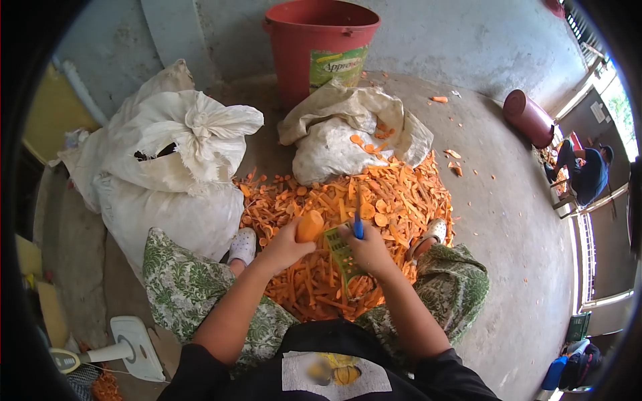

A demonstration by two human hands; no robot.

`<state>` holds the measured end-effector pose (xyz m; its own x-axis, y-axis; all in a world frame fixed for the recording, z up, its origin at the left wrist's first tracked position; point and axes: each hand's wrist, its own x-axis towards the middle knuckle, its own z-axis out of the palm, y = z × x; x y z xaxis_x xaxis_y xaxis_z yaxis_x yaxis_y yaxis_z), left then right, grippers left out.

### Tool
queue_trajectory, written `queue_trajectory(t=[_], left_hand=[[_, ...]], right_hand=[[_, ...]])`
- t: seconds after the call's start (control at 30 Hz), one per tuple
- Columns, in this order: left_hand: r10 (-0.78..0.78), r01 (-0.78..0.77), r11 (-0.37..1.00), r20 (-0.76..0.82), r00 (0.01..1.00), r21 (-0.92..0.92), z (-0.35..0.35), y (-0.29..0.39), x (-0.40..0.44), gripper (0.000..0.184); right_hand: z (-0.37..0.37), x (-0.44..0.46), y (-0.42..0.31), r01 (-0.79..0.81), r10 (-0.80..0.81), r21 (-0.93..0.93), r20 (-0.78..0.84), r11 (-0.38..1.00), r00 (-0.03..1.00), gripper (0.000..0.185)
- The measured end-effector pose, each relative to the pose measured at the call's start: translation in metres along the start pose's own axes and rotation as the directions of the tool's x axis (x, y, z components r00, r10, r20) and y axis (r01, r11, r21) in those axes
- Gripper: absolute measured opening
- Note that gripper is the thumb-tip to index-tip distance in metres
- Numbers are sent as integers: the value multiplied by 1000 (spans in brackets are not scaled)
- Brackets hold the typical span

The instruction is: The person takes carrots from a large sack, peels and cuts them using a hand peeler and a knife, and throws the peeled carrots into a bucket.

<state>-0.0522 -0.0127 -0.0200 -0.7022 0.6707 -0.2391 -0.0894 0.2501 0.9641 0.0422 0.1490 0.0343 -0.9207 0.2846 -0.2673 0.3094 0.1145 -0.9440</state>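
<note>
My left hand is closed around a thick peeled carrot, its rounded end pointing up. My right hand grips the blue handle of a knife, whose thin blade points away from me. Between the two hands is a yellow-green perforated plastic piece, partly hidden by my right hand; whether that hand touches it I cannot tell. Beneath and around both hands spreads a large heap of carrot peelings and round slices, lying between my legs.
A white woven sack stands at left, with another crumpled sack behind the heap. A red bucket stands by the wall. A white scale lies lower left. At far right, a person sits near a tipped maroon bin.
</note>
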Motion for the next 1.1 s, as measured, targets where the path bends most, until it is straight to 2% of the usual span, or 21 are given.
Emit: queue_trajectory(t=[0.03,0.07,0.1,0.13,0.2,0.23,0.33,0.4,0.53,0.6,0.63,0.7,0.83,0.9,0.97,1.0,1.03,1.07,1.1], left_hand=[[0,0,1000,-4,1000,1,-3,2,-1,51],[-88,88,995,6,996,-40,-7,7,-2,49],[-172,173,982,19,985,-80,-9,11,-3,47],[-170,170,982,18,985,-80,-9,10,-3,47],[-27,41,985,-83,996,169,-6,6,-3,41],[-27,40,985,-82,996,169,-5,9,-3,41],[-39,48,991,-73,997,127,-2,19,-8,36],[-80,79,997,-6,997,-22,-1,21,-10,32],[-127,127,992,-10,992,6,-1,20,-10,30],[-202,198,979,125,971,51,-3,23,-13,27],[-203,198,979,125,971,51,-3,23,-13,27],[35,-46,995,116,993,91,-1,23,-16,26],[106,-117,975,65,992,189,0,30,-19,26],[140,-146,934,42,989,326,1,29,-19,31],[105,-128,945,91,990,302,-3,25,-20,31],[72,-109,953,139,988,281,-4,24,-20,30],[161,-212,967,305,939,144,-2,30,-26,29],[260,-288,958,455,852,-8,0,34,-34,28],[243,-257,966,409,880,-21,1,28,-33,25]], right_hand=[[-4,-1,-4,14,-22,-294,-23,956,999,19],[-7,-2,-5,19,-50,-563,-39,826,998,16],[-7,-2,0,58,-91,-692,-11,719,996,15],[-6,-2,3,61,-94,-693,-10,718,996,15],[-1,-3,6,52,-66,-727,9,685,998,11],[2,-3,8,87,-103,-727,23,681,994,12],[7,-4,1,91,-75,-767,55,635,996,13],[10,-5,5,101,-87,-754,58,649,995,14],[12,-4,5,128,-112,-726,70,676,991,14],[11,-3,7,123,-95,-754,81,646,992,14],[10,-2,8,119,-79,-781,89,613,993,14],[7,0,9,108,-53,-788,96,606,994,14],[5,8,18,51,12,-789,74,612,997,15],[5,15,30,70,1,-782,90,619,996,15],[2,21,34,90,-10,-775,108,625,994,16],[-5,26,32,-114,118,-619,-34,777,992,18],[-14,31,32,-306,271,-405,-142,861,952,20],[-31,43,55,-401,351,-355,-200,845,915,26],[-49,55,67,-405,352,-624,-214,668,911,28]])
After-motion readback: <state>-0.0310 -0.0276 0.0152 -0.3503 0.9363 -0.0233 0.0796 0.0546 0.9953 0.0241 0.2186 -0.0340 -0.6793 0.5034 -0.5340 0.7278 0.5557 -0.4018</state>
